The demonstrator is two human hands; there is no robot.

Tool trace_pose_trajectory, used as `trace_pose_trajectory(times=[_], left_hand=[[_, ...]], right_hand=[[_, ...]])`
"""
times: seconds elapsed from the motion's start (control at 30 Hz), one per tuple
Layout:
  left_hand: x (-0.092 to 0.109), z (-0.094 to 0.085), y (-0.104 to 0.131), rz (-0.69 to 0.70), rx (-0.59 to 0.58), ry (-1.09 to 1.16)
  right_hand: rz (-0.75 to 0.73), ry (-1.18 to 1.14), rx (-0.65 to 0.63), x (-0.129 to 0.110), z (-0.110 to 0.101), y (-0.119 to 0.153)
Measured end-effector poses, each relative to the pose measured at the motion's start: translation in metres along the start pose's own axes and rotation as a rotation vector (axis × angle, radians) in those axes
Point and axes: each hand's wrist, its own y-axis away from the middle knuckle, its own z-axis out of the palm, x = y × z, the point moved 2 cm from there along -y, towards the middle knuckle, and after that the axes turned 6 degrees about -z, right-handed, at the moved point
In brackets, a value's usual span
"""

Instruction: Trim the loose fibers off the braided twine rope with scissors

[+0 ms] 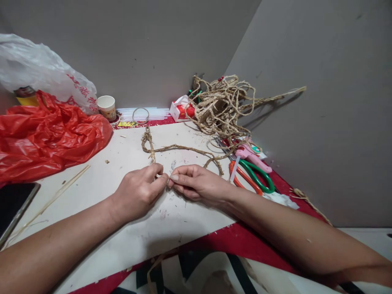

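A braided straw rope [176, 147] runs across the white board, with a loop at its left end that leads down to my left hand [137, 192]. My left fingers are closed on this end, and the part inside the grip is hidden. Fingertips pinched together, my right hand [196, 183] almost meets the left one; whatever is between them is too small to make out. Just behind my right hand the rope bends in a curl. Farther back at the right lies a large tangled heap of straw rope [220, 106].
Green-and-orange-handled scissors [269, 183] and a pink glue gun [251, 157] lie at right. Red plastic bag [58, 134], paper cup [106, 107], phone [15, 204] and loose straw strands [58, 192] are at left. A tissue pack [180, 110] sits behind; grey walls enclose the back and right.
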Motion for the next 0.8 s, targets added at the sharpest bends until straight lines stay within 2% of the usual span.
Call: trace_pose_trajectory(times=[0.07, 0.13, 0.2, 0.3, 0.37, 0.43, 0.53, 0.63, 0.73, 0.8], left_hand=[[0.004, -0.004, 0.0, -0.007, 0.05, -0.05], [0.008, -0.006, 0.0, -0.069, 0.021, -0.017], [0.012, -0.007, 0.0, -0.191, -0.048, 0.149], [0.016, -0.005, 0.0, -0.421, -0.127, 0.511], [0.019, -0.005, -0.001, -0.585, -0.139, 0.684], [0.021, -0.005, -0.002, -0.746, -0.151, 0.816], [0.023, -0.005, -0.004, -0.973, -0.159, 1.013], [0.023, -0.005, -0.005, -1.16, -0.111, 1.186], [0.022, -0.005, -0.006, -1.258, -0.052, 1.322], [0.022, -0.005, -0.005, -1.293, -0.014, 1.373]], right_hand=[[-0.007, -0.009, 0.028, -0.003, 0.004, 0.003], [-0.072, 0.067, 0.064, -0.007, 0.008, 0.007], [-0.201, 0.26, 0.103, -0.012, 0.012, 0.012], [-0.512, 0.694, 0.14, -0.017, 0.016, 0.019], [-0.691, 0.913, 0.128, -0.016, 0.018, 0.023], [-0.789, 1.039, 0.096, -0.012, 0.018, 0.024], [-0.85, 1.161, 0.063, -0.009, 0.018, 0.025], [-0.881, 1.193, 0.07, -0.01, 0.02, 0.025], [-0.852, 1.132, 0.075, -0.012, 0.022, 0.024], [-0.748, 1.015, 0.077, -0.011, 0.022, 0.02]])
